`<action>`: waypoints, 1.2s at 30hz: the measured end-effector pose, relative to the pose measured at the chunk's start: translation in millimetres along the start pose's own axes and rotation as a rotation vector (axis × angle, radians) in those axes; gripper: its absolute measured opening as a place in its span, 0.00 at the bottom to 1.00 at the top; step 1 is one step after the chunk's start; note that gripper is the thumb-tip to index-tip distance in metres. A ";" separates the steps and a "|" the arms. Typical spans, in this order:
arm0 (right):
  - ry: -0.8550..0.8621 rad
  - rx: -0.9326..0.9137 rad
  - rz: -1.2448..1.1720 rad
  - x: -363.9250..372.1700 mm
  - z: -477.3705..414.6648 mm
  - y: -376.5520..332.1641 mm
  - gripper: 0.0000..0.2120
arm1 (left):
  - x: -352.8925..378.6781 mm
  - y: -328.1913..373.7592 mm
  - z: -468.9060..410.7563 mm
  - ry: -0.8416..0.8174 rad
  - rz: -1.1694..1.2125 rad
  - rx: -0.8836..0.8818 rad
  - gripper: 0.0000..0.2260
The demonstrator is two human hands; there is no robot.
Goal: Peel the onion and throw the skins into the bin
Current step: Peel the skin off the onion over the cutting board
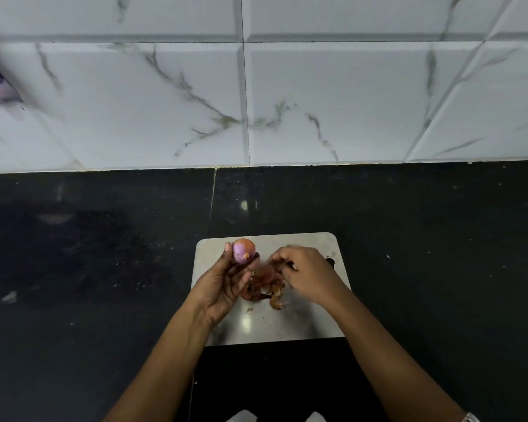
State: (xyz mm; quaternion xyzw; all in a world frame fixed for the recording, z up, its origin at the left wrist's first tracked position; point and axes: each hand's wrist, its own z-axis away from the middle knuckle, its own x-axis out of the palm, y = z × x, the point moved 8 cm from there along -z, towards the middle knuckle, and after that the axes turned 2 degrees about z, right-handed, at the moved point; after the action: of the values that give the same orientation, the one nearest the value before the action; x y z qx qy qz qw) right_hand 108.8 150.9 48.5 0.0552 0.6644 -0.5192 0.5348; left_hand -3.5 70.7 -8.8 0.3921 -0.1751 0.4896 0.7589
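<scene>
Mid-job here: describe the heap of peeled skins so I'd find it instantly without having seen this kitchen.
On the black countertop below the marbled wall tiles lies a pale grey board. The skins sit near its middle, between the left hand holding the onion and the right hand. They are a ragged, papery red-brown heap, unlike the smooth, round, purple-pink onion.

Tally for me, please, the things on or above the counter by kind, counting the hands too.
onion: 1
pile of skins: 1
grey board: 1
hands: 2 (left hand, right hand)
Total: 5
</scene>
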 end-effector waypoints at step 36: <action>-0.040 -0.307 0.000 -22.8 -4.7 -53.5 0.19 | 18.2 23.5 10.6 -0.013 -0.424 -0.028 0.16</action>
State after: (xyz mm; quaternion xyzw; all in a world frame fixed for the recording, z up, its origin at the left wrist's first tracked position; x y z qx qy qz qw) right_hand 81.7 141.1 99.3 -0.0377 0.7253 -0.4124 0.5499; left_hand -14.6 78.6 19.6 0.4130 -0.1005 0.3140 0.8490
